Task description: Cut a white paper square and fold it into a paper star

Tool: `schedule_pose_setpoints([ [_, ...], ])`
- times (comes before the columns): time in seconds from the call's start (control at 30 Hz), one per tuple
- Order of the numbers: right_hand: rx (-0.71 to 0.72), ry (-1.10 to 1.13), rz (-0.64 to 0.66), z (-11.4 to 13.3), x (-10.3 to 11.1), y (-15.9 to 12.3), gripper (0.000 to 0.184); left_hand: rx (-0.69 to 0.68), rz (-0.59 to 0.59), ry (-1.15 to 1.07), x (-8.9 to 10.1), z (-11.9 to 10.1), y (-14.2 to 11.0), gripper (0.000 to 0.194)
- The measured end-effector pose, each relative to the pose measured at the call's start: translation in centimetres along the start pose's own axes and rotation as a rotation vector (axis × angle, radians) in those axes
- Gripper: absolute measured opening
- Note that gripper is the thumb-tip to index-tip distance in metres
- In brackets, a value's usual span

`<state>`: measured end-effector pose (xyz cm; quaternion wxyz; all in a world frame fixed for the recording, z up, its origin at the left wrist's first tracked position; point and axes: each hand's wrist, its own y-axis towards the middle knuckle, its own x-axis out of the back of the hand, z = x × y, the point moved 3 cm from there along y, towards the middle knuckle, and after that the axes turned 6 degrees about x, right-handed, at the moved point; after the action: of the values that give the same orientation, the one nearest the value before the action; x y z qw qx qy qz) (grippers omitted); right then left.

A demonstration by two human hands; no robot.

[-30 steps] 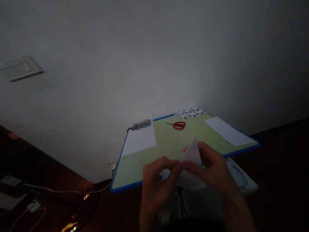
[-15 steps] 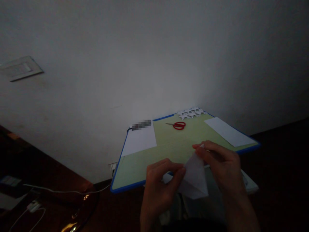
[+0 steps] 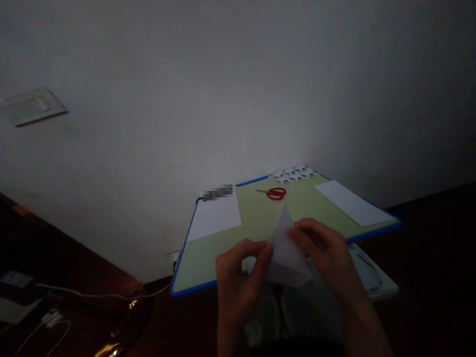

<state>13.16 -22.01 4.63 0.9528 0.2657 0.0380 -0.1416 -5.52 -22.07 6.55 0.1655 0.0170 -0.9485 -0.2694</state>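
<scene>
Between my hands, above the near edge of the small table, is a folded sheet of white paper (image 3: 285, 253) with its pointed tip upward. My left hand (image 3: 241, 270) pinches its left edge between thumb and fingers. On the opposite edge, a little higher, my right hand (image 3: 323, 250) is closed with thumb and fingertips on the paper. Beyond the paper, red-handled scissors (image 3: 275, 193) lie on the table, blades pointing left. Several small folded white paper pieces (image 3: 295, 174) sit in rows at the far edge.
The light green tabletop (image 3: 208, 265) has a blue rim and stands near a grey wall (image 3: 238, 89). A white sheet (image 3: 217, 218) lies at the left, a blurred-out item at its top. Another white sheet (image 3: 351, 202) is at the right. A cable (image 3: 111, 296) runs along the lower left.
The folded paper has moved left and turned its tip more upright. My right hand has slid from the tip down to the paper's right edge; my left hand has shifted slightly left.
</scene>
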Motion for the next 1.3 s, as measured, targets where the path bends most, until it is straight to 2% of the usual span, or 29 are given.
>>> schedule_pose_setpoints([
  [0.1, 0.054, -0.086, 0.007, 0.2, -0.4, -0.1, 0.027, -0.022, -0.028, -0.057, -0.2, 0.1, 0.0, 0.01],
  [0.27, 0.185, -0.249, -0.089, 0.4, -0.9, -0.2, 0.023, -0.048, -0.072, -0.083, -0.3, 0.1, 0.1, 0.009],
  [0.43, 0.232, -0.294, -0.091, 0.2, -0.9, -0.2, 0.023, -0.044, -0.074, -0.043, -0.3, 0.0, 0.0, 0.01],
  [0.7, 0.204, -0.354, -0.106, -0.6, -1.3, -0.3, 0.031, -0.05, -0.081, 0.012, -0.4, -0.3, 0.2, 0.011],
  [0.83, 0.182, -0.326, -0.044, -0.7, -0.9, -0.3, 0.035, -0.055, -0.061, 0.007, -0.2, -0.4, 0.1, 0.011],
  [1.0, 0.219, -0.287, 0.045, 0.0, -0.3, -0.2, 0.029, -0.063, -0.006, -0.005, -0.4, -0.6, 0.1, 0.012],
  [1.3, 0.247, -0.343, -0.064, 0.0, -1.1, -0.3, 0.028, -0.054, 0.004, 0.014, -0.5, -0.5, 0.1, 0.013],
])
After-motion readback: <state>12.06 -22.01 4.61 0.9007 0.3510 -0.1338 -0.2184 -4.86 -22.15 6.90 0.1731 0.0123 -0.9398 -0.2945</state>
